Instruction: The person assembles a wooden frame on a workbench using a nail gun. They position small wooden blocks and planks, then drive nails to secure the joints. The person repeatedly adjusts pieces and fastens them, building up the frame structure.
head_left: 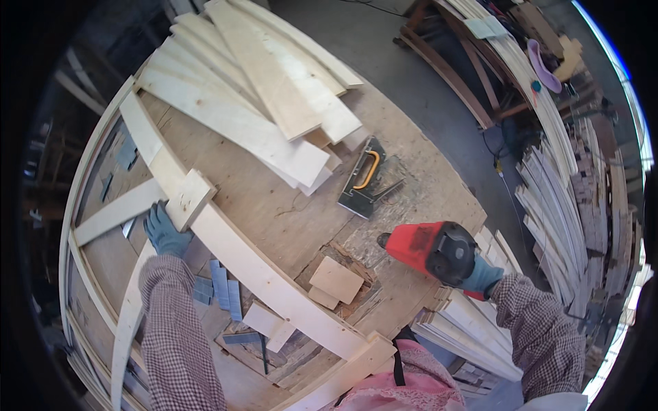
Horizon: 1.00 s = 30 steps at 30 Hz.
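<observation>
Rough plywood workbench [274, 205] fills our view, pale boards [260, 89] stacked at twelve o'clock. Our gloved left hand [164, 231] presses flat on a long plank [240, 253] at nine o'clock; our right hand [480, 274] grips a red nail gun [428, 250] at three o'clock.

A single head-worn fisheye camera is looking steeply down onto the surface [274, 205] from close above. Both forearms are entering from the near edge.

Pale planks [274, 75] are bare, matt wood on a rough, scuffed wooden worktop [274, 205]. The nail gun [432, 250] has glossy red and black plastic.
</observation>
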Each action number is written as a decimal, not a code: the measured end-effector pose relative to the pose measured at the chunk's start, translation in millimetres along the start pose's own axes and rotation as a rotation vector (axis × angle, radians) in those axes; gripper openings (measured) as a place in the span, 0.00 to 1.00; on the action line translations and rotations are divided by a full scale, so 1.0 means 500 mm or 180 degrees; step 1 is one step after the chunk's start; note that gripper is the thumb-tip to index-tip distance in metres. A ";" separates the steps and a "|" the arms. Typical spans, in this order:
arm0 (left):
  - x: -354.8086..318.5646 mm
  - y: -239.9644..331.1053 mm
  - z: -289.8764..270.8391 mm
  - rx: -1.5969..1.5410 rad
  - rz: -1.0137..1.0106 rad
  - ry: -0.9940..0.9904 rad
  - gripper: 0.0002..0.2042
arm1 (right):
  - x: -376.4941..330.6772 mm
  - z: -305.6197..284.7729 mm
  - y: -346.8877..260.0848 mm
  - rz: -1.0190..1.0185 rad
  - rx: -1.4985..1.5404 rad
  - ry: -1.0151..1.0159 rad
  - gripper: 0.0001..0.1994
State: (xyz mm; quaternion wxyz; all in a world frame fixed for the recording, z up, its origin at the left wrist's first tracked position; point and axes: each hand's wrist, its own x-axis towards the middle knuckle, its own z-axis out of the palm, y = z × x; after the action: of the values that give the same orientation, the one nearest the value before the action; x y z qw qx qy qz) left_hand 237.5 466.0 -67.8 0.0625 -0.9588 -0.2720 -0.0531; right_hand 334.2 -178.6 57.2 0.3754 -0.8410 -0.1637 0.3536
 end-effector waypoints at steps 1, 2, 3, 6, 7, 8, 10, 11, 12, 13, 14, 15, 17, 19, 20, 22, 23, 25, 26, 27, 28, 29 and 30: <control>-0.012 0.012 0.017 -0.0062 -0.0161 0.0051 0.52 | 0.008 -0.001 -0.013 0.0205 0.0396 -0.0003 0.34; -0.020 0.022 0.028 -0.0169 -0.0335 0.0095 0.55 | -0.001 -0.009 -0.032 0.0409 0.0758 0.0003 0.34; -0.017 0.019 0.038 -0.0502 -0.0302 0.0086 0.54 | 0.002 -0.001 0.020 0.0166 0.0402 0.0056 0.31; -0.042 0.018 -0.016 -0.4547 -0.1510 -0.0875 0.35 | 0.017 -0.019 -0.010 0.0264 -0.0467 0.0053 0.22; -0.062 0.058 -0.073 -0.4916 -0.1822 -0.0616 0.32 | 0.023 -0.035 -0.056 0.0344 -0.0843 -0.0286 0.21; -0.116 -0.036 -0.027 -0.5156 -0.1933 -0.0252 0.31 | 0.039 -0.042 -0.097 0.0273 -0.1209 -0.0705 0.21; -0.220 0.050 -0.065 -0.5767 -0.2064 -0.0569 0.30 | 0.042 -0.014 -0.073 0.0113 -0.0848 -0.0851 0.24; -0.285 0.104 -0.063 -0.6159 -0.2620 -0.0608 0.32 | 0.024 -0.001 -0.060 0.0010 -0.0797 -0.0637 0.27; -0.362 0.131 -0.057 -0.5409 -0.2221 -0.0853 0.33 | 0.020 0.003 -0.062 -0.0097 -0.0793 -0.0656 0.31; -0.415 0.255 -0.146 -0.4870 -0.2468 -0.0672 0.31 | 0.022 -0.009 -0.079 0.0122 -0.0849 -0.0961 0.32; -0.465 0.326 -0.176 -0.5004 -0.2222 -0.0279 0.30 | 0.017 0.010 -0.049 -0.0109 -0.0761 -0.0748 0.31; -0.525 0.375 -0.223 -0.5029 -0.2398 -0.0416 0.30 | 0.017 -0.005 -0.065 0.0008 -0.0718 -0.0853 0.29; -0.588 0.506 -0.308 -0.4736 -0.2796 -0.0524 0.30 | 0.014 -0.013 -0.057 0.0040 -0.0494 -0.0893 0.26; -0.676 0.572 -0.351 -0.4051 -0.2831 -0.1111 0.30 | 0.031 0.011 -0.043 -0.0236 -0.0408 -0.0909 0.25; -0.695 0.606 -0.369 -0.3615 -0.2878 -0.1436 0.30 | 0.027 0.006 -0.040 -0.0280 -0.0363 -0.0933 0.25; -0.695 0.650 -0.406 -0.3673 -0.2993 -0.2476 0.29 | 0.030 -0.011 -0.041 -0.0357 -0.0367 -0.0984 0.23; -0.704 0.651 -0.402 -0.3757 -0.2723 -0.2567 0.29 | 0.032 -0.007 -0.032 -0.0421 -0.0345 -0.0937 0.23; -0.753 0.644 -0.376 -0.3743 -0.2632 -0.2588 0.29 | 0.030 -0.001 -0.027 -0.0531 -0.0289 -0.0869 0.23; -0.762 0.662 -0.387 -0.3639 -0.2852 -0.2646 0.31 | 0.029 0.001 -0.024 -0.0517 -0.0256 -0.0821 0.23; -0.773 0.675 -0.392 -0.3128 -0.2323 -0.2748 0.33 | 0.029 0.009 -0.017 -0.0501 -0.0221 -0.0775 0.23; -0.785 0.684 -0.391 -0.2609 -0.1805 -0.2832 0.35 | 0.031 0.015 -0.009 -0.0482 -0.0186 -0.0733 0.23; -0.818 0.667 -0.364 -0.2560 -0.1534 -0.2708 0.40 | 0.034 0.018 -0.003 -0.0500 -0.0145 -0.0660 0.23; -0.826 0.684 -0.358 -0.2137 -0.1266 -0.2634 0.43 | 0.032 0.003 -0.006 -0.0485 -0.0133 -0.0756 0.23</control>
State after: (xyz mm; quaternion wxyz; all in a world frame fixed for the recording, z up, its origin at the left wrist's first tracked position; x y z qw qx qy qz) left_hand 56.2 -62.0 21.5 -0.3687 -0.7973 -0.4173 0.2327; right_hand 344.1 -167.1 51.4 0.3615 -0.7861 -0.2776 0.4175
